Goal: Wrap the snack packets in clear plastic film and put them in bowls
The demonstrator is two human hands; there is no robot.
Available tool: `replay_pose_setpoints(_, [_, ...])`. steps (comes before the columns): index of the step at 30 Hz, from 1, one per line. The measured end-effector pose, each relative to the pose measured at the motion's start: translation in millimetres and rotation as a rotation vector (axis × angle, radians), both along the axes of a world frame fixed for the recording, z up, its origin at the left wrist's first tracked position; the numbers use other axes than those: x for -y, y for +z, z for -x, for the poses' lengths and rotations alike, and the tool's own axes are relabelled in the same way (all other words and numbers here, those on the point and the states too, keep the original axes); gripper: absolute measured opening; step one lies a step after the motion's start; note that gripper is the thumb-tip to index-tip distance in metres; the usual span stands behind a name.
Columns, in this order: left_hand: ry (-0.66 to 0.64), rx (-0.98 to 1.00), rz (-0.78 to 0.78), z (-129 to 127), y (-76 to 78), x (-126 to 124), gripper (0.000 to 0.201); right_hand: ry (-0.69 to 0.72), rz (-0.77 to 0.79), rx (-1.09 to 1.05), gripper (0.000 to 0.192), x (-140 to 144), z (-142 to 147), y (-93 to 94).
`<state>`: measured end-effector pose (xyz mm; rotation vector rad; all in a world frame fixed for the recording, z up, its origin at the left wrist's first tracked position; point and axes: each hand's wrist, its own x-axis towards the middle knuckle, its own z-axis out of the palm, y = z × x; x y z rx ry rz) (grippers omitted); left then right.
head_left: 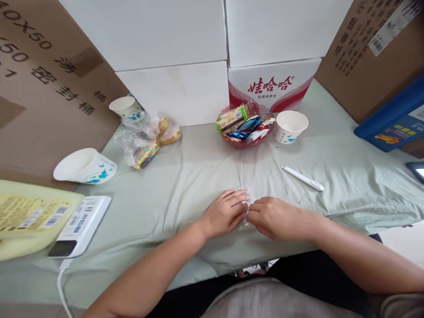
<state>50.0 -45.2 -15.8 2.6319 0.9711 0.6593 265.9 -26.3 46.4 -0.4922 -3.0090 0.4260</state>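
My left hand (pixel 224 213) and my right hand (pixel 274 217) meet near the table's front edge. Both pinch a small clear plastic wrapper (pixel 245 194) between their fingertips; what is inside it is hidden. Beyond the hands, a pink bowl (pixel 247 142) holds several wrapped snacks. A white paper cup (pixel 290 126) stands upright just right of the bowl. A white pen-like tool (pixel 302 178) lies on the cloth to the right of my hands.
A pale green cloth (pixel 185 185) covers the table. A tipped paper cup (pixel 85 166), another cup (pixel 124 107) and a clear bag of snacks (pixel 147 139) sit at left. A white device (pixel 81 225) and yellow bottle (pixel 29 216) lie front left. Cardboard boxes (pixel 172 53) wall the back.
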Motion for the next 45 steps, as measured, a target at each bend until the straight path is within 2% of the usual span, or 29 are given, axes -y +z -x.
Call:
replay_pose_setpoints(3, [-0.022,0.015,-0.013,1,-0.2,0,0.028,-0.068,0.078,-0.108,0.019,-9,0,-5.6])
replay_pose_setpoints(9, [0.125,0.215,0.049,3,-3.3,-2,0.034,-0.284,0.041,-0.201,0.021,-27,6,-34.9])
replay_pose_setpoints(17, [0.202,0.256,0.048,6,-9.1,0,0.032,-0.475,-0.069,-0.052,0.026,-39,22,-49.7])
replay_pose_setpoints(22, [0.125,0.198,0.039,1,-1.7,-1,0.035,-0.534,-0.122,0.035,0.033,-43,29,-52.4])
replay_pose_setpoints(25, [0.148,0.102,-0.012,-2,1.0,-1,0.036,-0.570,-0.144,0.020,0.033,-48,25,-50.3])
replay_pose_setpoints(28, [0.206,0.031,-0.046,-3,1.1,-1,0.036,-0.596,-0.205,-0.118,0.025,-51,15,-42.2])
replay_pose_setpoints(30, [0.209,0.018,-0.049,-3,0.6,-1,0.035,-0.491,-0.209,-0.238,0.021,-49,8,-36.7])
replay_pose_setpoints(32, [0.207,0.034,-0.048,-2,-0.3,-1,0.031,-0.308,-0.135,-0.295,0.017,-42,5,-34.8])
replay_pose_setpoints(34, [0.271,0.074,-0.060,-1,-1.5,-1,0.026,-0.197,-0.056,-0.281,0.020,-34,7,-37.7])
replay_pose_setpoints(35, [0.328,0.091,-0.072,0,-2.1,-2,0.023,-0.187,-0.034,-0.259,0.023,-31,9,-40.3])
replay_pose_setpoints(38, [0.498,0.076,-0.112,3,-3.4,-2,0.019,-0.216,-0.038,-0.180,0.020,-27,15,-46.5])
replay_pose_setpoints(40, [0.530,0.019,-0.119,3,-3.5,-2,0.016,-0.222,-0.047,-0.149,0.018,-34,12,-44.2])
replay_pose_setpoints(43, [0.500,-0.062,-0.130,0,-3.4,-1,0.016,-0.332,-0.110,-0.243,0.025,-62,-8,-25.8])
replay_pose_setpoints(45, [0.482,-0.084,-0.138,-2,-3.9,0,0.016,-0.520,-0.242,-0.376,0.025,-93,-28,-5.1])
